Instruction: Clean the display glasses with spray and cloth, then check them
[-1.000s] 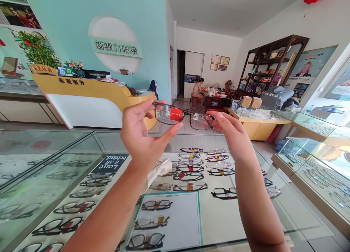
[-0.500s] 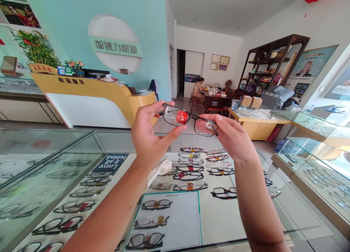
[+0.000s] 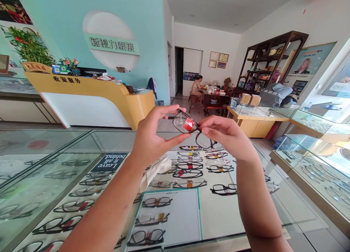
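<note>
A pair of dark-framed eyeglasses [image 3: 179,125] is held up over the glass display counter, tilted down to the right. A red sticker [image 3: 188,124] is on one lens. My left hand [image 3: 153,135] grips the upper left end of the frame between fingers and thumb. My right hand [image 3: 225,133] pinches the frame near the bridge and the other lens. A pale cloth [image 3: 155,172] hangs beneath my left hand; how it is held is hidden. Below lie rows of eyeglasses [image 3: 189,173] with coloured stickers.
The glass counter holds more frames, a dark sign [image 3: 109,162] and a white board with a teal border [image 3: 180,223]. Ahead stands a yellow cash desk [image 3: 109,93]. A person [image 3: 197,90] sits at a far table. Glass cases [image 3: 314,164] line the right side.
The glasses have tilted more steeply and moved slightly right. My right hand has shifted from the outer lens edge inward toward the bridge. More of the pale cloth shows below my left hand.
</note>
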`<act>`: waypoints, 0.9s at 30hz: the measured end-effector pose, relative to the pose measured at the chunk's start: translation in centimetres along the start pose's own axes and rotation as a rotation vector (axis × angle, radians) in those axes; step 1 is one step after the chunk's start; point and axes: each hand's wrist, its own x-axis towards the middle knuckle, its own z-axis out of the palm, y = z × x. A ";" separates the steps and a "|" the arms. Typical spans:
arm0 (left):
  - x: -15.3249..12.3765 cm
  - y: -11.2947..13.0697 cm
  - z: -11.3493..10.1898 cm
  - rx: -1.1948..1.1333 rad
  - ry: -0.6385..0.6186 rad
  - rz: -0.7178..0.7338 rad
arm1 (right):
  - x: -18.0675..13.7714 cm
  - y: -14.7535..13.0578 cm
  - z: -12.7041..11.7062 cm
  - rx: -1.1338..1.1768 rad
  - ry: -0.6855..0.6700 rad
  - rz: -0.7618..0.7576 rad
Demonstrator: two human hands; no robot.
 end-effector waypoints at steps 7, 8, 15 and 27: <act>0.5 1.7 -0.6 0.092 -0.149 0.002 | -0.4 -0.3 0.1 -0.035 -0.092 0.026; 0.5 1.8 -0.7 0.097 -0.170 0.013 | -0.5 -0.4 0.2 -0.026 -0.090 0.039; 0.6 2.9 -1.3 0.062 -0.278 0.003 | -6.0 1.8 -0.2 -0.023 0.116 0.267; 0.5 4.6 -2.3 0.013 -0.308 0.021 | -18.3 8.8 2.1 0.781 0.725 0.754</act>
